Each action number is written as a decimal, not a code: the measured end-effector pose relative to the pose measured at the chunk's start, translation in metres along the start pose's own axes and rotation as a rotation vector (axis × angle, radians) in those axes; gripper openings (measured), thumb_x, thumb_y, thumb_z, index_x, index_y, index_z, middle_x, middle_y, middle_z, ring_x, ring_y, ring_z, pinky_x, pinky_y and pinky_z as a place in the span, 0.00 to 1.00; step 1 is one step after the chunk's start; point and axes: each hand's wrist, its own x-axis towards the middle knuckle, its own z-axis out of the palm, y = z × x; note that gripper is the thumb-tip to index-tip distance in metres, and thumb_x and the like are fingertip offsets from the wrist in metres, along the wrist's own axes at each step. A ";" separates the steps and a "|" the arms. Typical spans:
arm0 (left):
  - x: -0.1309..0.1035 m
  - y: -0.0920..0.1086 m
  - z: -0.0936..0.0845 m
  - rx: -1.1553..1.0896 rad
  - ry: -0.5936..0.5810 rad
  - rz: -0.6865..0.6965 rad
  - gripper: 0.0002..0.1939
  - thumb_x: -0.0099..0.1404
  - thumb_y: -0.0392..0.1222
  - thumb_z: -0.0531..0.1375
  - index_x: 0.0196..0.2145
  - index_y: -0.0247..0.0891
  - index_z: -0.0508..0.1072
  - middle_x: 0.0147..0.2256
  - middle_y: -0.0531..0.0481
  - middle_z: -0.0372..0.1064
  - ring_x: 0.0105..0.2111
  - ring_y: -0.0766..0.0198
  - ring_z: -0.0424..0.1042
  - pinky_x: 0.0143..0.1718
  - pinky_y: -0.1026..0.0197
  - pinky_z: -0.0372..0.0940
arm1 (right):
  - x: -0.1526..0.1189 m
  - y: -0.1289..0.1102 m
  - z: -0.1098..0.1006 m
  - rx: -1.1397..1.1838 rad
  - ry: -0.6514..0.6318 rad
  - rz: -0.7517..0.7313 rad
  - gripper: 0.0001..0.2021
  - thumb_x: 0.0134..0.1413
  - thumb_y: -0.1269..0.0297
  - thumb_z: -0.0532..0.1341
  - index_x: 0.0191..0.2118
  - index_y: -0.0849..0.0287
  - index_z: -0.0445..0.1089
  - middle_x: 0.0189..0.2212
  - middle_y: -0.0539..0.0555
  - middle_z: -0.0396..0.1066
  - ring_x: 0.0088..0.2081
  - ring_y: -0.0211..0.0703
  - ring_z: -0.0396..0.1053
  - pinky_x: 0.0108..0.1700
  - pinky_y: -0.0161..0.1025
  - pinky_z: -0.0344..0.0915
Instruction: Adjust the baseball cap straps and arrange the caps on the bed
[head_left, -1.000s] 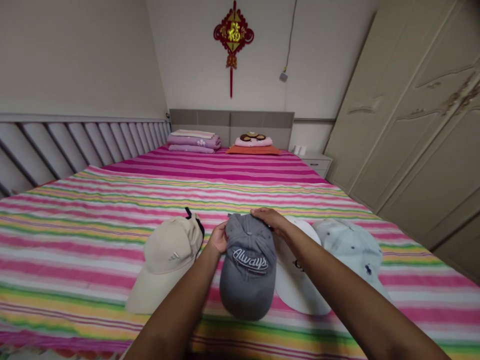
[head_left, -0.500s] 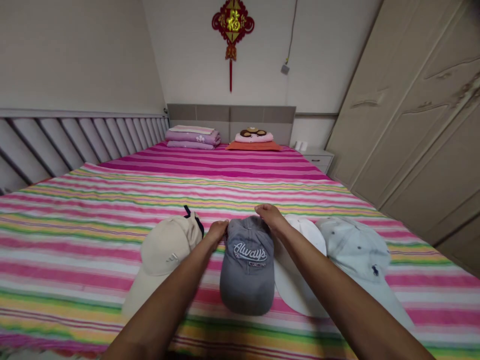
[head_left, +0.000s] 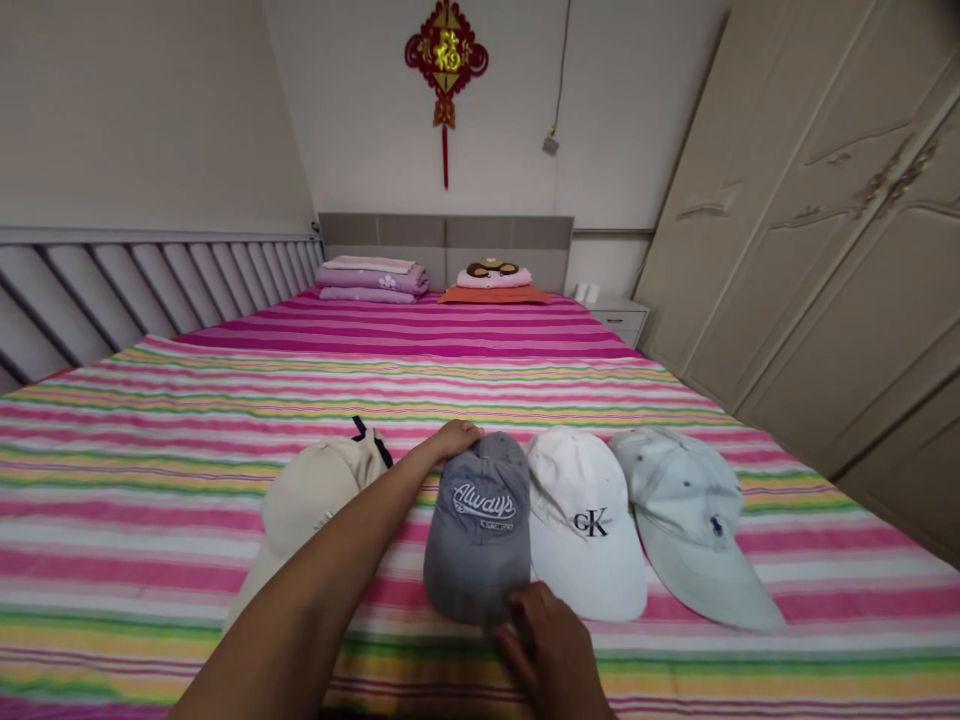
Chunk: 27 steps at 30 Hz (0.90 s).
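Observation:
A grey baseball cap (head_left: pixel 478 540) with "Always" lettering lies on the striped bedspread, its brim toward me. My left hand (head_left: pixel 456 438) grips the back of its crown, the fingertips partly hidden. At the right front edge of the brim is my right hand (head_left: pixel 553 640), its thumb and fingers apart and slightly blurred. Close beside the grey cap on the right sits a white cap (head_left: pixel 585 530) with a "CK" mark. Further right rests a pale grey-blue cap (head_left: pixel 690 510) with a small dark emblem. On the left, my left forearm partly covers a beige cap (head_left: pixel 311 490).
The bed has a striped bedspread (head_left: pixel 187 440) and a grey headboard (head_left: pixel 510 235). Folded purple bedding (head_left: pixel 371 280) and a pink pillow (head_left: pixel 495 278) lie at the far end. A railing (head_left: pixel 150 285) runs along the left; a wardrobe (head_left: pixel 810 260) stands right.
My right hand has moved from the back of the grey cap to its brim, uncovering the white cap's "CK" mark. My left hand has shifted right onto the back of the crown.

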 end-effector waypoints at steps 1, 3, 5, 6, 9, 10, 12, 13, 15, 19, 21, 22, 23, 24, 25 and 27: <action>0.003 0.002 0.002 -0.004 -0.035 0.006 0.12 0.51 0.47 0.55 0.18 0.36 0.66 0.16 0.54 0.61 0.22 0.65 0.61 0.23 0.65 0.54 | -0.005 -0.001 0.005 -0.026 0.005 -0.022 0.08 0.45 0.66 0.59 0.34 0.58 0.63 0.27 0.52 0.67 0.28 0.42 0.66 0.27 0.35 0.60; 0.007 0.006 0.004 -0.006 -0.093 0.023 0.11 0.52 0.46 0.56 0.19 0.36 0.67 0.18 0.54 0.63 0.23 0.66 0.62 0.24 0.65 0.55 | -0.011 -0.001 0.011 -0.055 0.005 -0.052 0.12 0.43 0.68 0.59 0.37 0.57 0.62 0.32 0.54 0.68 0.31 0.44 0.66 0.30 0.36 0.62; 0.012 0.009 0.004 -0.003 -0.132 0.031 0.11 0.54 0.45 0.56 0.22 0.35 0.68 0.21 0.53 0.65 0.24 0.68 0.63 0.26 0.65 0.57 | -0.013 0.000 0.016 -0.083 -0.011 -0.088 0.14 0.43 0.68 0.59 0.40 0.57 0.62 0.35 0.56 0.68 0.33 0.45 0.66 0.32 0.38 0.62; 0.014 0.010 0.004 0.001 -0.145 0.032 0.11 0.56 0.45 0.56 0.24 0.34 0.68 0.23 0.53 0.65 0.24 0.68 0.63 0.27 0.64 0.59 | -0.013 0.000 0.017 -0.100 -0.018 -0.111 0.15 0.43 0.68 0.59 0.41 0.56 0.62 0.36 0.57 0.67 0.33 0.45 0.66 0.33 0.38 0.62; 0.017 0.013 0.004 0.024 -0.162 0.031 0.13 0.59 0.47 0.54 0.28 0.32 0.68 0.26 0.53 0.66 0.25 0.69 0.64 0.29 0.62 0.61 | -0.012 -0.001 0.020 -0.137 -0.020 -0.169 0.12 0.44 0.69 0.58 0.39 0.57 0.63 0.35 0.55 0.67 0.31 0.44 0.65 0.31 0.38 0.59; 0.018 0.014 0.004 0.036 -0.161 0.031 0.14 0.59 0.47 0.53 0.28 0.32 0.68 0.26 0.53 0.66 0.26 0.68 0.65 0.30 0.61 0.61 | -0.011 -0.001 0.021 -0.145 -0.011 -0.178 0.11 0.44 0.70 0.57 0.38 0.57 0.63 0.34 0.55 0.67 0.30 0.44 0.64 0.31 0.38 0.58; 0.019 0.016 0.003 0.064 -0.154 0.035 0.14 0.59 0.47 0.53 0.29 0.32 0.68 0.27 0.52 0.66 0.27 0.68 0.65 0.31 0.61 0.62 | -0.009 -0.002 0.022 -0.159 0.018 -0.194 0.10 0.46 0.71 0.56 0.38 0.57 0.63 0.33 0.54 0.68 0.30 0.43 0.63 0.30 0.38 0.56; 0.020 0.017 0.002 0.081 -0.148 0.038 0.13 0.59 0.47 0.53 0.29 0.32 0.68 0.27 0.52 0.66 0.27 0.68 0.65 0.31 0.60 0.62 | -0.008 -0.002 0.023 -0.171 0.031 -0.197 0.10 0.46 0.72 0.55 0.38 0.57 0.63 0.32 0.54 0.68 0.30 0.43 0.63 0.30 0.38 0.55; 0.021 0.020 0.001 0.115 -0.135 0.050 0.13 0.59 0.46 0.54 0.28 0.32 0.68 0.28 0.52 0.66 0.28 0.67 0.65 0.33 0.60 0.61 | -0.007 -0.001 0.025 -0.200 0.053 -0.196 0.10 0.47 0.73 0.54 0.39 0.57 0.63 0.31 0.54 0.68 0.28 0.42 0.62 0.30 0.38 0.52; 0.025 0.027 -0.002 0.175 -0.094 0.084 0.11 0.58 0.44 0.55 0.26 0.33 0.69 0.28 0.51 0.67 0.32 0.65 0.66 0.39 0.56 0.59 | -0.008 0.002 0.028 -0.240 0.060 -0.204 0.11 0.47 0.76 0.52 0.37 0.57 0.63 0.28 0.52 0.67 0.27 0.42 0.60 0.30 0.39 0.49; 0.026 0.029 -0.002 0.192 -0.064 0.099 0.10 0.57 0.43 0.56 0.26 0.34 0.69 0.29 0.50 0.68 0.34 0.64 0.66 0.42 0.55 0.57 | -0.008 0.003 0.028 -0.242 0.051 -0.222 0.12 0.47 0.78 0.52 0.37 0.57 0.63 0.28 0.52 0.67 0.27 0.42 0.60 0.30 0.39 0.48; 0.025 0.030 -0.001 0.196 -0.049 0.105 0.09 0.57 0.43 0.56 0.26 0.34 0.70 0.30 0.49 0.69 0.35 0.63 0.66 0.43 0.54 0.56 | -0.008 0.003 0.028 -0.244 0.048 -0.229 0.12 0.47 0.78 0.52 0.37 0.57 0.63 0.28 0.52 0.67 0.28 0.42 0.60 0.31 0.39 0.48; 0.025 0.030 -0.001 0.196 -0.033 0.109 0.08 0.56 0.42 0.57 0.26 0.35 0.70 0.30 0.48 0.69 0.37 0.61 0.66 0.44 0.54 0.55 | -0.008 0.003 0.027 -0.247 0.047 -0.232 0.12 0.47 0.78 0.52 0.37 0.57 0.63 0.28 0.52 0.66 0.28 0.42 0.59 0.31 0.39 0.48; 0.025 0.031 0.000 0.193 -0.017 0.112 0.07 0.55 0.41 0.57 0.25 0.36 0.71 0.31 0.48 0.70 0.39 0.60 0.66 0.45 0.55 0.55 | -0.008 0.003 0.027 -0.251 0.047 -0.233 0.12 0.47 0.78 0.52 0.37 0.57 0.63 0.28 0.52 0.66 0.27 0.42 0.59 0.31 0.40 0.47; 0.024 0.031 0.000 0.188 0.000 0.114 0.05 0.54 0.41 0.58 0.25 0.38 0.72 0.32 0.47 0.71 0.41 0.59 0.65 0.46 0.57 0.54 | -0.008 0.003 0.027 -0.257 0.041 -0.228 0.12 0.47 0.78 0.52 0.37 0.57 0.63 0.28 0.52 0.66 0.27 0.42 0.59 0.31 0.40 0.47; 0.023 0.030 0.001 0.176 0.032 0.117 0.04 0.52 0.40 0.58 0.25 0.41 0.73 0.34 0.47 0.72 0.45 0.57 0.63 0.47 0.59 0.52 | -0.007 0.002 0.027 -0.270 0.022 -0.214 0.12 0.46 0.78 0.52 0.36 0.57 0.64 0.27 0.52 0.66 0.27 0.43 0.59 0.30 0.40 0.47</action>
